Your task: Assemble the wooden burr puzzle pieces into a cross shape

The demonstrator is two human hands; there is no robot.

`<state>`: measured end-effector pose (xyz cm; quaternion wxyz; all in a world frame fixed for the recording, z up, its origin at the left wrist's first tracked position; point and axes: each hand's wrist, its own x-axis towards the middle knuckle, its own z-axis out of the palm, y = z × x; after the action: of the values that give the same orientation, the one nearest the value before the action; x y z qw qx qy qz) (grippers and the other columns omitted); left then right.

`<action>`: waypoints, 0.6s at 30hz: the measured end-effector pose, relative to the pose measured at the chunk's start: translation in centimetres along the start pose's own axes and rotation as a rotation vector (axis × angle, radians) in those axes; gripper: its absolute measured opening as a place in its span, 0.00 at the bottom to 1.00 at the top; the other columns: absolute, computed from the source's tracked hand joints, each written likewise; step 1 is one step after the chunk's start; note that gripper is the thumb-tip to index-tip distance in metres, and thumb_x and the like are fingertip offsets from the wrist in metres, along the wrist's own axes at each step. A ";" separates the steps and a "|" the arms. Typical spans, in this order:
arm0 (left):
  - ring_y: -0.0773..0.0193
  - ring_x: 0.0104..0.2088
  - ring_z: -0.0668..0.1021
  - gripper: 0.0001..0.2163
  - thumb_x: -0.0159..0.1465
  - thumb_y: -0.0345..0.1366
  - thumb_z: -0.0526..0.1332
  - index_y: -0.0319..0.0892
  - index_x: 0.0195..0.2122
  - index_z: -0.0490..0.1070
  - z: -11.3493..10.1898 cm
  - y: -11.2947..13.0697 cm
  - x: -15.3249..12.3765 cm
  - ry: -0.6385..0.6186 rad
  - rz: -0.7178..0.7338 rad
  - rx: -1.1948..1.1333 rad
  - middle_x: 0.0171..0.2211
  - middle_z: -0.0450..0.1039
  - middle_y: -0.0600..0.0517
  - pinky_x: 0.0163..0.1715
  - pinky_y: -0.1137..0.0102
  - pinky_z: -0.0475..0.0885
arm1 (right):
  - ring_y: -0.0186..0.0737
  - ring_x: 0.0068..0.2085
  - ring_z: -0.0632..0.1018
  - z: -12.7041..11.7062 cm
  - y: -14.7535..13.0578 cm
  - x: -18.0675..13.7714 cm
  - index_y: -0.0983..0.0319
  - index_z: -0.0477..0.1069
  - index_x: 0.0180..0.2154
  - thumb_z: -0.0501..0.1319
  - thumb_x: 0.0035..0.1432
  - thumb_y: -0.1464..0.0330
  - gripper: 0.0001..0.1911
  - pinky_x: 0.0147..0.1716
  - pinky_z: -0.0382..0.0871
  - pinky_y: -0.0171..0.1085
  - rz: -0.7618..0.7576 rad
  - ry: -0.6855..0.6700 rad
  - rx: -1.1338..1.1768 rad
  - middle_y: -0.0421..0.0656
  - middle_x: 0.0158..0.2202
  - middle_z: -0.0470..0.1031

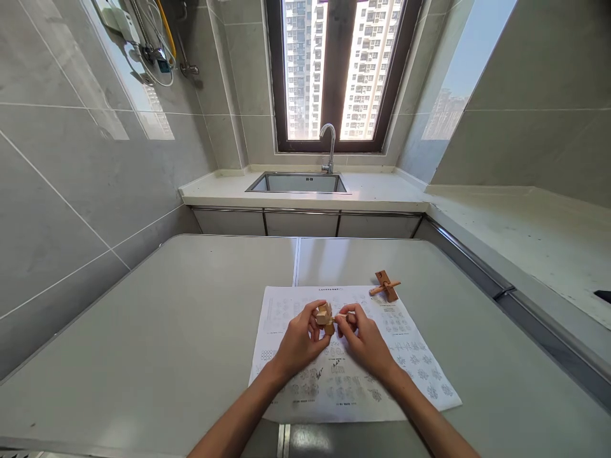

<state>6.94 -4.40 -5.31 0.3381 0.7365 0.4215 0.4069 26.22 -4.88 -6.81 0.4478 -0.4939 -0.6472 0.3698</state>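
Note:
Over a printed instruction sheet (334, 394) on the table, my left hand (300, 340) grips a small light-wood block puzzle (324, 314) between its fingers and thumb. Several of the puzzle's pieces fit into one another. At the puzzle's right side, my right hand (363, 337) pinches a small wooden piece (342, 317), its tip close to or touching the puzzle; the fingers partly hide it. Beyond the right hand, a darker wooden cross-shaped piece (387, 286), a flat slab with a thin stick across it, lies at the sheet's top right corner.
The pale table (167, 331) spreads out on both sides of the sheet, with a seam near its middle. Past its far edge are a counter (382, 184) with a sink (305, 184), a faucet (330, 149) and a window. Tiled walls stand left and right.

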 end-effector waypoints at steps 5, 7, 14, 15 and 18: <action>0.67 0.25 0.71 0.23 0.63 0.33 0.65 0.48 0.60 0.66 0.2 -0.2 -0.1 -0.021 0.019 0.088 0.29 0.71 0.58 0.30 0.72 0.69 | 0.39 0.24 0.65 0.1 0.2 -0.1 0.55 0.65 0.39 0.57 0.70 0.53 0.13 0.28 0.57 0.37 -0.024 0.013 -0.086 0.34 0.22 0.64; 0.67 0.25 0.71 0.22 0.63 0.35 0.65 0.48 0.59 0.67 0.3 -0.1 -0.1 -0.007 0.030 0.113 0.30 0.73 0.57 0.30 0.72 0.69 | 0.39 0.24 0.65 0.1 0.2 -0.1 0.56 0.66 0.40 0.56 0.70 0.53 0.13 0.28 0.57 0.37 -0.026 0.002 -0.080 0.34 0.23 0.64; 0.69 0.26 0.71 0.22 0.62 0.33 0.66 0.48 0.58 0.67 0.2 0.0 0.0 -0.016 0.056 0.130 0.37 0.76 0.55 0.30 0.72 0.71 | 0.40 0.25 0.67 0.2 -0.2 -0.3 0.56 0.66 0.43 0.56 0.71 0.55 0.12 0.28 0.59 0.37 -0.045 0.023 -0.056 0.34 0.24 0.66; 0.69 0.26 0.71 0.22 0.62 0.33 0.66 0.48 0.58 0.67 0.2 0.1 0.0 -0.016 0.061 0.135 0.38 0.76 0.55 0.31 0.72 0.71 | 0.39 0.25 0.67 0.2 -0.3 -0.4 0.56 0.66 0.43 0.57 0.70 0.55 0.12 0.28 0.59 0.37 -0.045 0.027 -0.049 0.34 0.24 0.66; 0.69 0.27 0.71 0.21 0.63 0.34 0.66 0.48 0.57 0.68 0.1 0.3 0.0 0.011 0.101 0.174 0.41 0.74 0.53 0.30 0.71 0.72 | 0.39 0.25 0.67 0.3 -0.3 -0.5 0.56 0.65 0.42 0.57 0.70 0.55 0.12 0.27 0.59 0.36 -0.054 0.020 -0.026 0.35 0.24 0.68</action>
<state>7.14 -4.53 -5.05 0.2494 0.7812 0.4194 0.3894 25.94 -5.45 -6.74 0.4575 -0.4856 -0.6606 0.3443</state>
